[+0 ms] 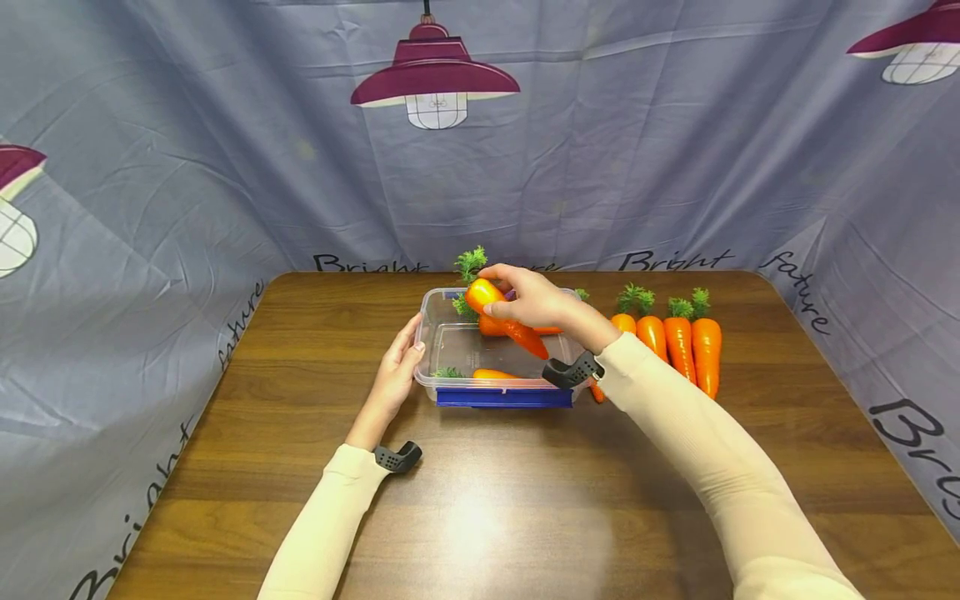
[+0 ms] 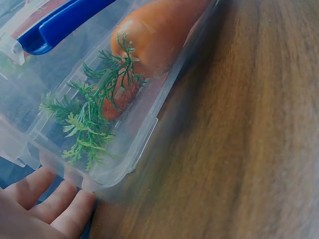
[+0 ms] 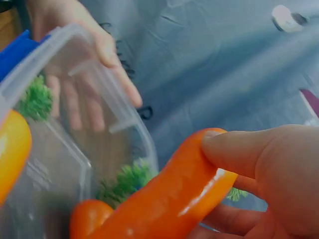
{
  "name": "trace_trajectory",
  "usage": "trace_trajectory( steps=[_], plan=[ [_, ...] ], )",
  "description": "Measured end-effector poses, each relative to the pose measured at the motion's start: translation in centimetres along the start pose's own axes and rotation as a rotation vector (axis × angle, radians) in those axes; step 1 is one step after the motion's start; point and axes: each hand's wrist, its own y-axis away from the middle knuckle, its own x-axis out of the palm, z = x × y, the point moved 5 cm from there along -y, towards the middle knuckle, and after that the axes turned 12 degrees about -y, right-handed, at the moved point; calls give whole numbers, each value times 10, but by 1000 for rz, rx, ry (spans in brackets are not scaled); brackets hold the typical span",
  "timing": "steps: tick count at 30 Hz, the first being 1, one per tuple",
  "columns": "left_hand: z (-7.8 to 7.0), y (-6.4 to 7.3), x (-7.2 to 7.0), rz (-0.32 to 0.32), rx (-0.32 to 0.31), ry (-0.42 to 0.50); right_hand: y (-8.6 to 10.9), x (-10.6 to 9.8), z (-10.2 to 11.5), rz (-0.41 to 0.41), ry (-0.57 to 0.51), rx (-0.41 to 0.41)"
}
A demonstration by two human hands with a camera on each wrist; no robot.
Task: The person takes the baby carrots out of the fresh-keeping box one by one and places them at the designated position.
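My right hand [image 1: 528,296] pinches an orange carrot [image 1: 527,337] near its thick top, thumb on one side and fingers on the other. The carrot slants over a clear plastic container [image 1: 450,337] with a blue front clip [image 1: 504,397], its green tuft [image 1: 471,263] above the back rim. Inside lie other carrots, one near the front wall [image 1: 492,374] and one toward the back [image 1: 489,326]. On the container's left side rests my left hand [image 1: 395,367]. In the right wrist view the left hand's fingers [image 3: 73,102] show straight through the clear wall.
To the right of the container, several carrots [image 1: 678,342] with green tops lie in a row on the wooden table [image 1: 337,333]. My right forearm overlaps part of that row. A grey curtain [image 1: 600,167] with printed lamps hangs behind the table and along its sides.
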Motion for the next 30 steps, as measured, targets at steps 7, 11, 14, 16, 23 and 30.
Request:
trace_trajectory(
  steps=[7,11,14,16,23,30],
  plan=[
    [1,0,1,-7,1,19,19,-37,-19,-95,-57,84],
    [1,0,1,-9,7,12,32,-58,-33,-155,-105,138],
    [0,0,1,-9,7,11,43,-72,-43,-200,-170,181],
    [0,1,0,-10,3,15,50,-82,-51,-223,-220,207],
    [0,0,1,-2,4,4,80,-114,-85,-291,-282,289],
    [0,-1,1,-9,5,-2,116,-142,-120,-333,-237,374]
  ],
)
